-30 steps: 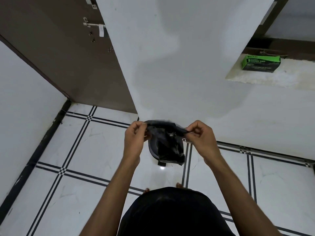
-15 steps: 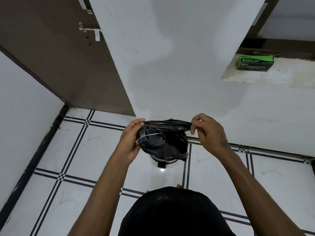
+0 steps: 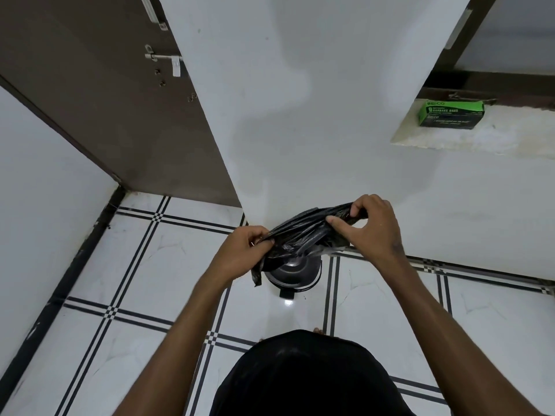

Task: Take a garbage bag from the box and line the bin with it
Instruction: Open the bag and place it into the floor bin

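Observation:
A crumpled black garbage bag [image 3: 303,232] is stretched between my two hands at chest height. My left hand [image 3: 240,252] pinches its lower left end and my right hand [image 3: 371,226] grips its upper right end, held a little higher. Directly below the bag, a small dark pedal bin [image 3: 292,273] stands on the floor against the white wall, mostly hidden by the bag, with its pedal pointing toward me. The green garbage bag box [image 3: 452,113] sits on a marble ledge [image 3: 468,139] at the upper right, out of reach of both hands.
A brown door [image 3: 120,109] with a sliding bolt fills the upper left. White walls meet in a corner just behind the bin. The floor [image 3: 150,280] is white tile with black grid lines. My dark shirt fills the bottom centre.
My right hand has risen and pulled its end of the bag up and to the right. The bag is now bunched into a slanted band, uncovering more of the bin below.

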Tool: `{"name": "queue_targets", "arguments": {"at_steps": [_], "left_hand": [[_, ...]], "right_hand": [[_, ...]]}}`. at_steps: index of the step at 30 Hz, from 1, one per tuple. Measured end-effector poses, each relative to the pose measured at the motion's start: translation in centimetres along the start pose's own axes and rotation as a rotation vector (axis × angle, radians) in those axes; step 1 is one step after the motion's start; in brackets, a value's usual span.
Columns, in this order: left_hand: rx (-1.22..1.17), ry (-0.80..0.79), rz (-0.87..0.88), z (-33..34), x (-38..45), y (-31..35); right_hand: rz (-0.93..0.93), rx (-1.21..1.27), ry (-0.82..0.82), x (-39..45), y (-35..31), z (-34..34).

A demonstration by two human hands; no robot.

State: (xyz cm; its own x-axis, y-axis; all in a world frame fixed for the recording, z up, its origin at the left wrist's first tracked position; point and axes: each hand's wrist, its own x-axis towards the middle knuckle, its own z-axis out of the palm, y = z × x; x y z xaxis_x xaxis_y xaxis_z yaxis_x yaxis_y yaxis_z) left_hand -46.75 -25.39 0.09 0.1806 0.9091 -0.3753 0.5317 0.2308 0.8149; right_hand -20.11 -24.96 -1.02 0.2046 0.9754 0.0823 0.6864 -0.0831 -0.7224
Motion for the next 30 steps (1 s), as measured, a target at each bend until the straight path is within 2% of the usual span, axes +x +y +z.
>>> {"name": "queue_targets", "arguments": {"at_steps": [2,6,10,15,17,19,21,22,26,28,30], "left_hand": [[-0.065,0.085,-0.046,0.1,0.1,0.2],[-0.340,0.261,-0.151,0.2,0.2,0.8],[-0.565,0.417,-0.223,-0.4,0.2,1.0],[-0.902,0.394,-0.328,-1.0,0.6,0.5],[-1.041,0.368,-0.334,-0.9,0.7,0.7],[-1.101,0.355,-0.325,-0.7,0.7,0.8],[-1.008,0.347,-0.309,-0.4,0.6,1.0],[-0.878,0.352,-0.283,-0.3,0.6,0.9],[-0.088,0.399,-0.023,-0.3,0.0,0.2],[0.260,0.417,0.047,-0.1,-0.5,-0.1],[0.512,0.455,0.090,0.4,-0.7,-0.2]], "right_hand": [[-0.025,-0.006,-0.010,-0.2,0.5,0.3],[-0.134,-0.024,-0.095,-1.1,1.2,0.5],[-0.266,-0.198,-0.161,-1.7,1.9,1.0],[-0.317,-0.236,-0.157,-1.6,2.3,1.0],[-0.269,-0.217,-0.184,-1.6,2.1,0.9],[-0.127,-0.113,-0.218,-1.4,2.0,0.8],[0.080,0.021,-0.241,-1.2,1.9,0.6],[0.161,0.072,-0.234,-1.1,1.8,0.5],[0.361,0.145,-0.162,0.1,2.1,0.1],[0.406,0.131,-0.092,0.6,2.8,0.3],[0.418,0.080,0.015,0.8,3.4,0.8]]}}
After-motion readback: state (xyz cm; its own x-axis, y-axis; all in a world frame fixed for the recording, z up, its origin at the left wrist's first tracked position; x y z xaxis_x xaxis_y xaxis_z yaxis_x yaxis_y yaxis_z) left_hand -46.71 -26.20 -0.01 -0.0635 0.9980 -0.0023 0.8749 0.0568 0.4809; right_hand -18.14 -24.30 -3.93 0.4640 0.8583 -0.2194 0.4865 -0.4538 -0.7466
